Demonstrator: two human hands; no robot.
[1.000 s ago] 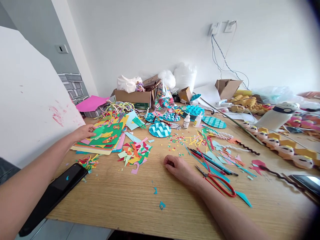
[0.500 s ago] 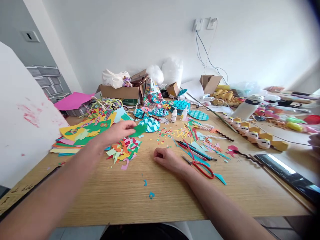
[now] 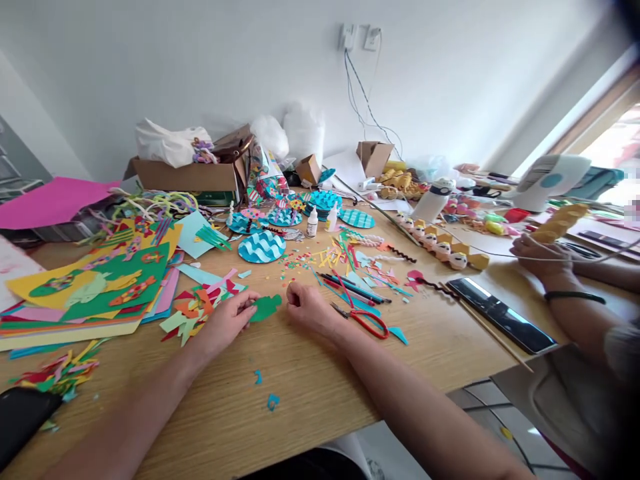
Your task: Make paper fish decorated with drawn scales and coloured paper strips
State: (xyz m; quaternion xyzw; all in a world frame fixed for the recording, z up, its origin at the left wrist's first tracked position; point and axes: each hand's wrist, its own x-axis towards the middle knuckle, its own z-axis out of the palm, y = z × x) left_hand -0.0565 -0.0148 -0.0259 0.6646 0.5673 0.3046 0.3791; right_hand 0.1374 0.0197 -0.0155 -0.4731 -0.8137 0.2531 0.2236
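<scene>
My left hand [image 3: 231,321] pinches the edge of a green paper cutout [image 3: 266,309] with a wavy outline, held just above the table. Close to its right end is my right hand [image 3: 313,309], resting on the table with fingers curled closed; a tiny yellow speck shows at the fingertips, too small to name. Pliers with red handles [image 3: 367,321] lie to the right of that hand, beside several dark pencils [image 3: 350,290]. Behind my left hand is a heap of coloured paper scraps [image 3: 193,310]. A blue wavy-patterned paper disc [image 3: 262,247] lies beyond the cutout.
Layered coloured paper sheets [image 3: 150,325] cover the left side. Glue bottles [image 3: 312,223] stand behind the confetti. At right are a phone [image 3: 500,313], a thin stick [image 3: 493,333] and an egg-carton strip with painted heads [image 3: 443,250]. A co-worker's hands [image 3: 543,257] hold a yellow carton piece [image 3: 560,223].
My left hand has brought the green cutout down and nearer to my right hand. The view has turned to the right, bringing the co-worker's hands into sight. My right hand stays curled.
</scene>
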